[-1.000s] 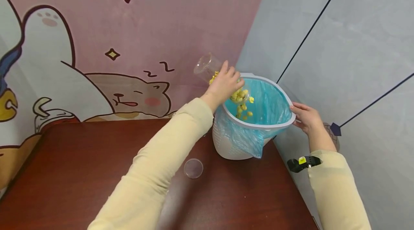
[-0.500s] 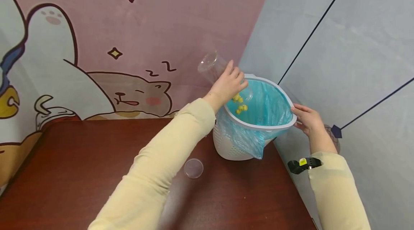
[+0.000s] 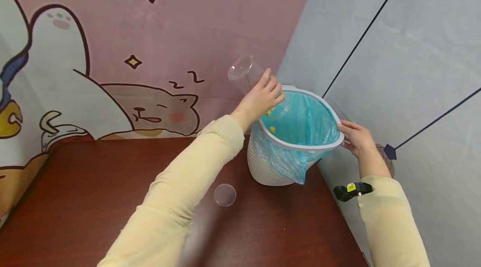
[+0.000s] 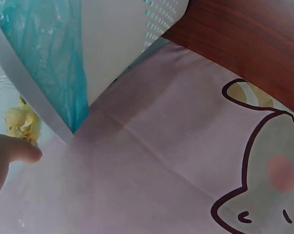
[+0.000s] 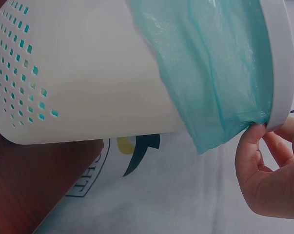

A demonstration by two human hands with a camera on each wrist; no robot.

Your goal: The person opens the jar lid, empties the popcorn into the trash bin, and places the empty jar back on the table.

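Observation:
My left hand (image 3: 258, 100) grips a clear plastic jar (image 3: 242, 73), its base up and its mouth tipped down into a white bin (image 3: 267, 173). A few yellow popcorn pieces (image 3: 272, 129) show below the jar's mouth. More popcorn (image 4: 22, 122) appears by my thumb (image 4: 20, 148) in the left wrist view. Blue plastic bag (image 3: 282, 160) lines the bin and hangs over the front of its pale rim (image 3: 300, 147). On the right side, my right hand (image 3: 357, 137) pinches that rim, thumb and fingers on either side, as the right wrist view shows.
The bin stands at the back right of a reddish-brown table (image 3: 94, 200), close to its right edge. A round clear lid (image 3: 225, 195) lies left of the bin. Behind rises a pink cartoon wall covering (image 3: 210, 21), with a grey one (image 3: 413, 50) to the right.
Popcorn has poured out of the jar into the bin, leaving the jar's upper part clear. The left hand has kept the jar tipped, shifting only slightly. The right hand stays on the rim.

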